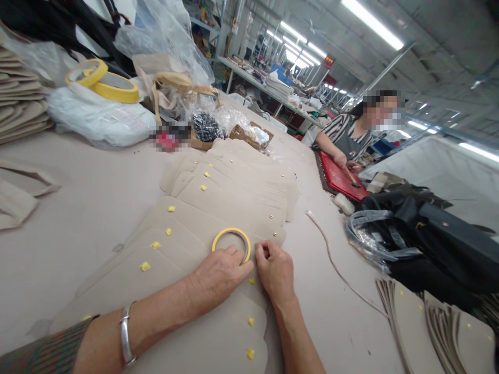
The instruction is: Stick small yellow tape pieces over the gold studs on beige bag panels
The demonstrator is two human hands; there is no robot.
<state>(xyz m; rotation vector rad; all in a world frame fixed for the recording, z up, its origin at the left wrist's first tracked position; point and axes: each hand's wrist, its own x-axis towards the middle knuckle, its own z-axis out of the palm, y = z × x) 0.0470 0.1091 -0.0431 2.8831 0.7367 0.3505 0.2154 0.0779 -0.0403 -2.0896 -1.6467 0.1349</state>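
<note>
My left hand [224, 272] is closed around the lower edge of a roll of yellow tape [233, 230], which stands up above my fingers. Close beside it, my right hand [276, 267] has thumb and forefinger pinched together at the roll's right side; anything between those fingertips is too small to make out. Both hands are over overlapping beige panels [218, 218] fanned out along the table. Small yellow tape pieces [156, 244] dot the panels' left side, and a few more sit near my hands. Small metal studs [275, 234] show along the right edge.
Two more yellow tape rolls [117, 87] lie on a plastic-wrapped bundle [101, 119] at the back left. A beige cord [331, 254] runs along the right. Black bags [448, 244] and stacked beige pieces [440, 322] are beyond it. Another person [346, 132] works over a red panel [337, 176] with a hammer.
</note>
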